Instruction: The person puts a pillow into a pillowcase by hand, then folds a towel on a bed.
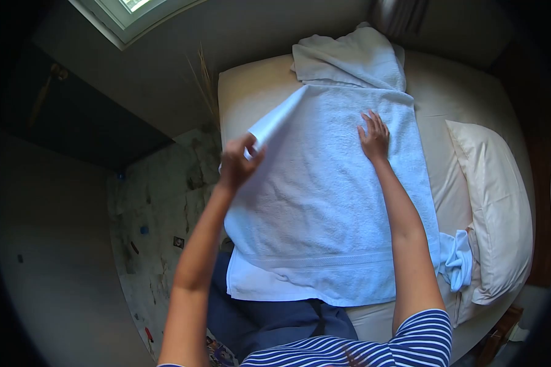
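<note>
A large pale blue towel (pixel 324 183) lies spread over the bed, its near edge by my lap. My left hand (pixel 240 160) pinches the towel's left edge and holds it raised off the mattress, so that side slants up in a fold. Flat on the towel's upper right part rests my right hand (pixel 374 136), fingers spread. Just beyond the towel's far edge, a second, crumpled light towel (pixel 352 58) is heaped on the bed.
The bed (pixel 441 85) has a cream sheet. A white pillow (pixel 493 208) lies at the right, with a bunched light blue cloth (pixel 456 260) beside it. Left of the bed is a stained floor (pixel 159 202) with small scattered items. A window (pixel 131 9) is at upper left.
</note>
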Motion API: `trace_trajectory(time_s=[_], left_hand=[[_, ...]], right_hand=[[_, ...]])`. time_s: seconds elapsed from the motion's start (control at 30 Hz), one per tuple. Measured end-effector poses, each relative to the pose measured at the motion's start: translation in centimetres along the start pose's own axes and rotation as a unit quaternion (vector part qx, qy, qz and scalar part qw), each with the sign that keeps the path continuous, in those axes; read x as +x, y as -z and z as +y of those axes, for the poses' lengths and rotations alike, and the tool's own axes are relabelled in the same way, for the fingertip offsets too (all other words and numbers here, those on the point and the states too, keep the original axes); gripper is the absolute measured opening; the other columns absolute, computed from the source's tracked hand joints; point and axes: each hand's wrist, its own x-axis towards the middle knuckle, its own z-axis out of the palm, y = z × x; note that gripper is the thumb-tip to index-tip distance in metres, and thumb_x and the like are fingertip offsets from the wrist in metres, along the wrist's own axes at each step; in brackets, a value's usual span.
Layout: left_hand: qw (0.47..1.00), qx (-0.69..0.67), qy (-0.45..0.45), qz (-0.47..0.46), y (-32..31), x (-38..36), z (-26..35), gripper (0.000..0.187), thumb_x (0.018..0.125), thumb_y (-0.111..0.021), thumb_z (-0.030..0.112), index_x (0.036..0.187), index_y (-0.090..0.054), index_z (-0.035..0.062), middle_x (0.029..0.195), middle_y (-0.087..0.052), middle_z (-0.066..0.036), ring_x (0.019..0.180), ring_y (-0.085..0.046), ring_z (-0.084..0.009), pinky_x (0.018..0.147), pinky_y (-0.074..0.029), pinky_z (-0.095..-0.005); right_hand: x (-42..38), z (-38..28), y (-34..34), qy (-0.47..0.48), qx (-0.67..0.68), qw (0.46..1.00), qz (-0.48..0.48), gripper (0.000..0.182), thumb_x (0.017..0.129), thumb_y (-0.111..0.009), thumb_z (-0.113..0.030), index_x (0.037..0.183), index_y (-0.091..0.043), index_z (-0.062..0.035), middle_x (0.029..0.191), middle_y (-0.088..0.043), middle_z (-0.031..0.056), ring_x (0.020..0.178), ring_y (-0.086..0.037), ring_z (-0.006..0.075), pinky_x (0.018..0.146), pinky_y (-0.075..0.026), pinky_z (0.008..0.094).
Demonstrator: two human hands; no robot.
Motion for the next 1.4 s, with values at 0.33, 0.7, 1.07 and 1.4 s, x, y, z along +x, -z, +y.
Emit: trace_trajectory(time_s=[0.33, 0.7, 1.07, 1.4], left_hand=[[0.974, -0.038, -0.082, -0.210, -5.8, -8.9, 13.0, 0.019, 0.074, -0.069, 0.015, 0.076, -0.051, 0.0100, 0.070, -0.057, -0.004, 0.065, -0.059, -0.0234, 0.061, -0.045, -0.0342], [0.996, -0.004, 0.023, -0.091, -2.2, -13.9, 6.4, 0.035, 0.069, -0.049, -0.012, 0.096, -0.060, 0.0076, 0.105, -0.059, -0.010, 0.101, -0.055, -0.0295, 0.090, -0.042, -0.0415], [0.975, 0.150, 0.079, -0.140, 2.5, -15.7, -4.2, 0.026, 0.072, -0.060, -0.002, 0.094, -0.053, 0.0071, 0.088, -0.054, -0.010, 0.084, -0.056, -0.0277, 0.078, -0.047, -0.0376], [0.977, 0.072, -0.089, -0.180, 4.9, -18.7, -1.9, 0.025, 0.070, -0.057, -0.006, 0.092, -0.052, 0.0047, 0.087, -0.050, -0.009, 0.082, -0.055, -0.0269, 0.077, -0.049, -0.0345]], right_hand=[[-8.2, -1.1, 7.8, -0.020, 0.167, 0.986, 0.007, 0.034, 0.090, -0.054, -0.033, 0.107, -0.058, -0.0040, 0.120, -0.055, 0.0161, 0.115, -0.050, 0.0325, 0.095, -0.040, 0.0424], [-15.0, -11.4, 15.1, 0.057, 0.254, 0.962, -0.079, 0.029, 0.075, -0.069, -0.015, 0.102, -0.058, -0.0079, 0.106, -0.057, 0.0079, 0.103, -0.051, 0.0279, 0.084, -0.041, 0.0393], [-13.9, -18.2, 11.0, 0.276, 0.044, 0.960, -0.034, 0.016, 0.065, -0.067, -0.011, 0.079, -0.059, -0.0092, 0.076, -0.057, 0.0024, 0.081, -0.055, 0.0184, 0.070, -0.039, 0.0350], [-14.5, -15.5, 13.3, 0.187, 0.142, 0.971, -0.050, 0.012, 0.071, -0.062, -0.003, 0.080, -0.057, -0.0083, 0.089, -0.059, 0.0006, 0.081, -0.055, 0.0196, 0.068, -0.042, 0.0351]])
